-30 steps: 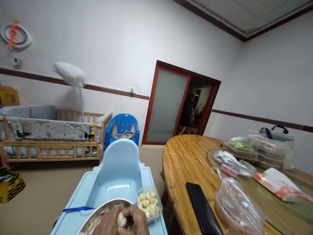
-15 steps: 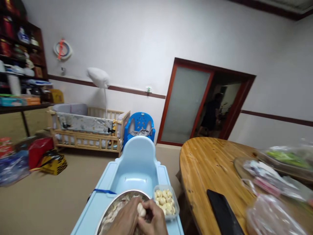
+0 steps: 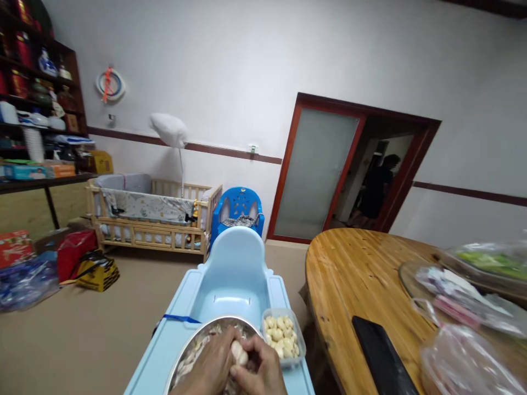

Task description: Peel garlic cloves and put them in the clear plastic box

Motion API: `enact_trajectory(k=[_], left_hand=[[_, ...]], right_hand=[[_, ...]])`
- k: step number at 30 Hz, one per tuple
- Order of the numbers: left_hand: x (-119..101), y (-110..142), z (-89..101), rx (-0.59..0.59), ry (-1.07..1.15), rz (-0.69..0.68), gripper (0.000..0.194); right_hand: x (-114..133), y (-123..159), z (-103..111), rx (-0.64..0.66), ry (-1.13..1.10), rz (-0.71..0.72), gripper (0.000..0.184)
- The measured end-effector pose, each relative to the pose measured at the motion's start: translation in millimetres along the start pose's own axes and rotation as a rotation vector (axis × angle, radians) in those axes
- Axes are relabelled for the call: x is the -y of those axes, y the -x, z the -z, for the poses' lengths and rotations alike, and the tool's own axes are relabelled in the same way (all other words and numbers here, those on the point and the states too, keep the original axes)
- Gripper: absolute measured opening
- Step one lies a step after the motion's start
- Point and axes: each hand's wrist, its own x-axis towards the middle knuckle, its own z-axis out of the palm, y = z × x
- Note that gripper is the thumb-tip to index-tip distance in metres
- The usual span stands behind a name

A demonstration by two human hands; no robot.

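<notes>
Between my two hands is a whitish garlic bulb (image 3: 239,353), gripped over a round metal bowl (image 3: 184,351). My left hand (image 3: 214,356) curls round its left side, and the fingers of my right hand (image 3: 261,365) pinch it from the right. Garlic pieces and papery skins lie in the bowl, partly covered by my hands. Just right of the bowl, a clear plastic container (image 3: 302,351) holds several peeled garlic cloves (image 3: 281,334). Both stand on the tray of a light blue high chair (image 3: 236,252).
To the right is a round wooden table (image 3: 346,274) with a black phone (image 3: 381,351), plastic bags (image 3: 461,356) and a covered dish of greens (image 3: 494,263). Ahead stand a wooden crib (image 3: 152,236) and a blue chair (image 3: 239,206). A person (image 3: 376,184) is in the doorway.
The whole view has shifted slightly. Both hands stay on the garlic over the bowl, with only small finger movement. The person in the doorway has moved a little to the right.
</notes>
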Motion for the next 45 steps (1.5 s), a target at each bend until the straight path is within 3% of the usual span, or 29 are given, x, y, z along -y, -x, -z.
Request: enact_trajectory(k=[6,10,17,20,26,29,32,35,37,41,45], left_hand=[[4,3,10.3,-0.057,0.01,-0.189,0.024],[15,2,9.8,-0.176,0.033,-0.155,0.021],[20,-4,7.4,-0.197,0.248,-0.099,0.019],[20,-5,10.2,-0.198,0.341,-0.068,0.019],[20,-4,14.2,-0.195,0.395,-0.071,0.02],[22,-4,10.8,-0.208,0.415,-0.049,0.017],[22,-3,9.3,-0.226,0.404,-0.092,0.015],[20,-2,9.1,-0.235,0.404,-0.094,0.014],[18,-1,8.0,-0.229,0.435,-0.081,0.012],[15,-1,4.3,-0.225,0.481,-0.064,0.008],[13,0,5.9,-0.254,0.325,-0.113,0.012]], right_hand=[[19,0,8,0.005,0.029,0.024,0.02],[20,-2,11,0.035,-0.104,0.018,0.03],[-3,-1,7,-0.014,-0.277,-0.054,0.041],[-7,0,15,-0.018,-0.096,-0.027,0.038],[-9,0,33,0.006,0.496,0.149,0.016],[-19,1,38,0.127,0.701,0.262,0.029],[-26,1,42,0.116,0.788,0.344,0.036],[-18,-2,41,0.096,0.718,0.379,0.029],[-5,-5,35,0.056,0.629,0.317,0.027],[17,-8,19,0.105,0.479,0.247,0.026],[20,-7,11,0.066,0.422,0.198,0.017]])
